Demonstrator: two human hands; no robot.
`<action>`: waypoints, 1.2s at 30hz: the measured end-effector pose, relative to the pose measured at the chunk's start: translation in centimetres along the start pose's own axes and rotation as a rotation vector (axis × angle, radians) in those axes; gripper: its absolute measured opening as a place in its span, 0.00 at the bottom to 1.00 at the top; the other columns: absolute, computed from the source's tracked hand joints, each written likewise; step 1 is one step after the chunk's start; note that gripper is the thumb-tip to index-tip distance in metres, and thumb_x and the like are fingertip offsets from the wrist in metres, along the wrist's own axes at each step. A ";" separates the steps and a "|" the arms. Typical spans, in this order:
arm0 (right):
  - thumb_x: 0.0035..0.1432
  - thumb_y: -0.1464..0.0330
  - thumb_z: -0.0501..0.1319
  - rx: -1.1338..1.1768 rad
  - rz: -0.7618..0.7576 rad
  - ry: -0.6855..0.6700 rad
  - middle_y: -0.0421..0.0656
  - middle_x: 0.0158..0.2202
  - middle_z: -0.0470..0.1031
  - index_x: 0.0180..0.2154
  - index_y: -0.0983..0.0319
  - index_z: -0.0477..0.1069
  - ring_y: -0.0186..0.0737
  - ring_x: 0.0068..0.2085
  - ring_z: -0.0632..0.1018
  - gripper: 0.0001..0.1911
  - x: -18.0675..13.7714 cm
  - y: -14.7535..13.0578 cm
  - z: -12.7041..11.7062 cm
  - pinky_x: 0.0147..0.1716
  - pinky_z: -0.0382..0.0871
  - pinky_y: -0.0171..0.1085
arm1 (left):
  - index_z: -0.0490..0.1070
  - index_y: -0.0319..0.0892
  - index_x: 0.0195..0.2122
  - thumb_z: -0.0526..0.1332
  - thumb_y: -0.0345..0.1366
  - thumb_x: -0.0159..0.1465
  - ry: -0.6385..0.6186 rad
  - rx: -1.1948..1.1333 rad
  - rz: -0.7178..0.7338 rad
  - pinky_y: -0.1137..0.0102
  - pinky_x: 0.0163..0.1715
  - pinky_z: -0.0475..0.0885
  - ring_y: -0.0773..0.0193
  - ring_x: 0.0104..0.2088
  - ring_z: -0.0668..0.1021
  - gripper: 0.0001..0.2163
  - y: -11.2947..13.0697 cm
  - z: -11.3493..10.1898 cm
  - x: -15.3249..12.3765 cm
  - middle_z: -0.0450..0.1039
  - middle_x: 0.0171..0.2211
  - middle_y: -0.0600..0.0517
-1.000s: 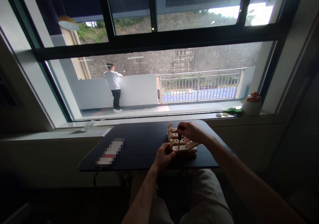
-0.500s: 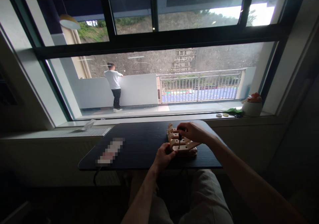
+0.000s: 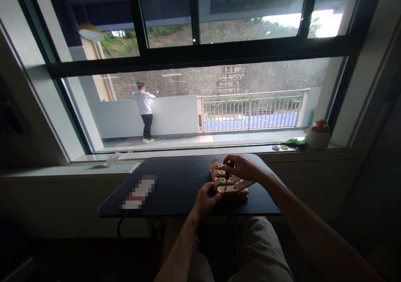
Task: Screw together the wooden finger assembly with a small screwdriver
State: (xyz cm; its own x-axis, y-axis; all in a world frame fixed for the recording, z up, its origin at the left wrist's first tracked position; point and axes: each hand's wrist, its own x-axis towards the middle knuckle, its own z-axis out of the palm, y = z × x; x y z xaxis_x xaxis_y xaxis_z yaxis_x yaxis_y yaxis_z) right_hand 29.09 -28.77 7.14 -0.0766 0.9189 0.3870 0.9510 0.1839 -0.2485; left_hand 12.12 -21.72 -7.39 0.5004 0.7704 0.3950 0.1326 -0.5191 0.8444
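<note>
On the dark table (image 3: 175, 190) lies a light wooden piece (image 3: 235, 188) with several curved hook-like parts and small dark holes. My right hand (image 3: 244, 168) is closed round the dark handle of a screwdriver (image 3: 227, 177), held upright. Its tip meets the nearest wooden part at or close to a hole; a screw there is too small to make out. My left hand (image 3: 205, 199) grips the near left end of the wooden piece, thumb and fingers against it.
A blurred-out flat object (image 3: 138, 194) with a cable lies on the table's left side. Beyond the table are a radiator cover (image 3: 106, 169), a windowsill with a pale pot (image 3: 317, 138), and greens (image 3: 294, 142). Outside the window a person (image 3: 143, 110) leans on a low wall.
The view has tilted slightly, so the scene sits a little lower. Both hands keep their holds, and the screwdriver stays at the same spot on the wooden piece.
</note>
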 end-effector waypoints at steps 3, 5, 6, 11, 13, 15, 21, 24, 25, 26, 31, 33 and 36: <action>0.57 0.58 0.53 0.040 -0.038 -0.025 0.39 0.27 0.74 0.37 0.59 0.73 0.32 0.26 0.69 0.15 -0.2 0.1 -0.4 0.25 0.54 0.31 | 0.70 0.40 0.40 0.63 0.40 0.54 0.004 -0.003 0.002 0.72 0.37 0.67 0.64 0.35 0.72 0.14 0.1 0.0 -0.1 0.72 0.35 0.51; 0.58 0.58 0.52 0.032 -0.045 -0.024 0.39 0.26 0.74 0.35 0.60 0.73 0.32 0.25 0.68 0.16 -0.3 0.2 -0.4 0.25 0.53 0.31 | 0.70 0.40 0.41 0.63 0.39 0.54 0.005 -0.007 0.013 0.72 0.38 0.67 0.65 0.36 0.72 0.14 0.2 0.0 -0.1 0.72 0.36 0.51; 0.58 0.57 0.52 0.019 -0.039 -0.019 0.40 0.25 0.73 0.34 0.60 0.73 0.32 0.25 0.68 0.17 -0.3 0.3 -0.4 0.24 0.53 0.31 | 0.70 0.40 0.41 0.63 0.38 0.54 0.005 -0.003 0.024 0.72 0.38 0.67 0.65 0.36 0.72 0.14 0.1 0.0 -0.1 0.72 0.36 0.51; 0.58 0.56 0.52 -0.074 0.026 0.026 0.40 0.24 0.73 0.32 0.60 0.73 0.32 0.25 0.68 0.17 -0.2 0.5 0.1 0.24 0.51 0.32 | 0.72 0.40 0.39 0.63 0.37 0.54 0.012 0.022 0.059 0.72 0.39 0.68 0.64 0.36 0.72 0.12 -0.5 0.2 0.0 0.72 0.36 0.51; 0.57 0.55 0.53 -0.108 0.058 0.042 0.40 0.24 0.73 0.31 0.60 0.73 0.33 0.25 0.68 0.17 -0.2 0.5 0.2 0.24 0.51 0.32 | 0.72 0.40 0.39 0.63 0.37 0.54 0.018 0.017 0.056 0.72 0.38 0.68 0.64 0.36 0.73 0.12 -0.8 0.3 0.1 0.72 0.36 0.51; 0.57 0.54 0.52 -0.129 0.081 0.045 0.40 0.24 0.72 0.31 0.59 0.73 0.33 0.24 0.68 0.18 -0.1 0.4 0.3 0.23 0.50 0.32 | 0.71 0.40 0.38 0.63 0.38 0.54 0.022 0.019 0.052 0.72 0.38 0.68 0.64 0.35 0.73 0.12 -1.1 0.3 0.2 0.72 0.35 0.51; 0.58 0.56 0.52 -0.065 -0.022 -0.017 0.39 0.27 0.74 0.37 0.56 0.73 0.33 0.25 0.69 0.16 0.0 0.1 0.2 0.24 0.52 0.31 | 0.71 0.40 0.39 0.63 0.39 0.55 0.016 0.027 0.049 0.71 0.39 0.67 0.64 0.36 0.72 0.13 -0.9 0.3 0.1 0.72 0.36 0.51; 0.59 0.57 0.51 -0.026 -0.060 -0.036 0.39 0.28 0.75 0.39 0.56 0.73 0.33 0.26 0.70 0.16 -0.1 0.2 0.4 0.26 0.54 0.31 | 0.70 0.40 0.40 0.62 0.40 0.55 0.014 0.017 0.039 0.72 0.38 0.67 0.64 0.36 0.72 0.13 -0.7 0.3 0.0 0.72 0.36 0.51; 0.59 0.57 0.51 -0.022 -0.061 -0.035 0.40 0.28 0.75 0.39 0.57 0.73 0.33 0.27 0.71 0.16 -0.1 0.2 0.5 0.26 0.55 0.31 | 0.70 0.40 0.39 0.62 0.39 0.55 0.015 0.015 0.038 0.72 0.38 0.67 0.64 0.36 0.72 0.13 -0.7 0.3 0.0 0.72 0.36 0.52; 0.59 0.57 0.51 -0.022 -0.054 -0.031 0.40 0.29 0.75 0.38 0.57 0.73 0.33 0.28 0.71 0.16 -0.1 0.2 0.5 0.27 0.55 0.31 | 0.70 0.40 0.39 0.62 0.39 0.55 0.016 0.014 0.039 0.72 0.38 0.67 0.64 0.36 0.72 0.12 -0.7 0.3 0.0 0.72 0.36 0.52; 0.58 0.52 0.50 -0.082 0.049 -0.010 0.41 0.26 0.75 0.34 0.59 0.72 0.34 0.27 0.71 0.20 0.1 0.0 1.0 0.26 0.54 0.32 | 0.71 0.40 0.39 0.63 0.40 0.55 0.024 0.027 0.046 0.72 0.39 0.67 0.64 0.36 0.72 0.13 -0.8 0.3 0.0 0.72 0.36 0.51; 0.57 0.50 0.50 -0.138 0.091 0.004 0.41 0.26 0.75 0.33 0.60 0.72 0.35 0.27 0.71 0.22 0.2 -0.2 1.2 0.25 0.53 0.32 | 0.71 0.41 0.39 0.63 0.39 0.54 0.027 0.028 0.037 0.72 0.38 0.67 0.64 0.36 0.72 0.13 -0.8 0.3 0.0 0.72 0.35 0.52; 0.57 0.49 0.50 -0.179 0.128 0.004 0.42 0.26 0.74 0.32 0.60 0.73 0.35 0.26 0.71 0.23 0.3 -0.3 1.2 0.24 0.52 0.33 | 0.71 0.41 0.38 0.63 0.39 0.54 0.029 0.032 0.035 0.72 0.37 0.67 0.65 0.35 0.72 0.12 -0.7 0.2 0.0 0.72 0.34 0.52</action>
State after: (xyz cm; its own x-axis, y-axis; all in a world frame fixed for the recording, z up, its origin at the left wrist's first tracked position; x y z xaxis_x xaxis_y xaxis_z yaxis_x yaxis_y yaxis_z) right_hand 28.44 -28.14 6.24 0.0494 0.9293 0.3660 0.9909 0.0003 -0.1345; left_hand 12.24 -21.45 -8.06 0.4805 0.7619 0.4343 0.1430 -0.5567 0.8183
